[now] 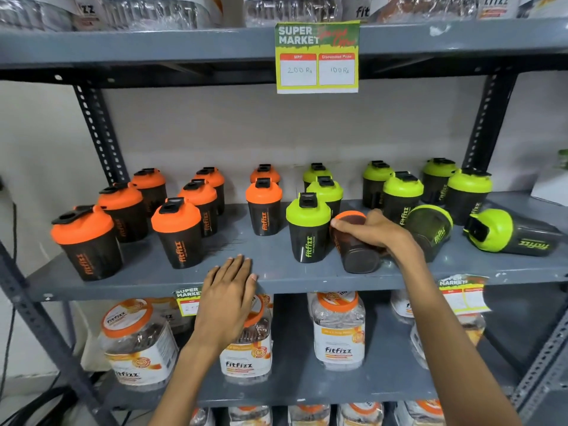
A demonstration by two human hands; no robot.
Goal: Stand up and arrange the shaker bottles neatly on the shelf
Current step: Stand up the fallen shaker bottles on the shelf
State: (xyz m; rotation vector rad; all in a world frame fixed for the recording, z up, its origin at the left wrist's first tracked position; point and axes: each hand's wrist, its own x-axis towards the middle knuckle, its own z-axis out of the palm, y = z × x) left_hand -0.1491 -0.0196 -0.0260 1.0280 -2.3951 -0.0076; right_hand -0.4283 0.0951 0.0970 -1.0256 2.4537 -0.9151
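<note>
On the grey middle shelf [276,278] stand several black shaker bottles, orange-lidded ones [178,232] on the left and green-lidded ones [309,229] on the right. My right hand [372,232] is closed over an orange-lidded shaker [356,253] that lies tilted, its base toward me, right of an upright green one. Two green-lidded shakers lie on their sides further right: one [430,229] just behind my wrist, another [510,235] near the right end. My left hand [230,299] rests flat, fingers apart, on the shelf's front edge and holds nothing.
A yellow price sign [317,58] hangs from the shelf above. Clear Fitfizz jars [339,330] with orange lids fill the shelf below. Perforated steel uprights [98,130] frame both sides. Bare shelf surface lies between the orange and green groups, in front of my left hand.
</note>
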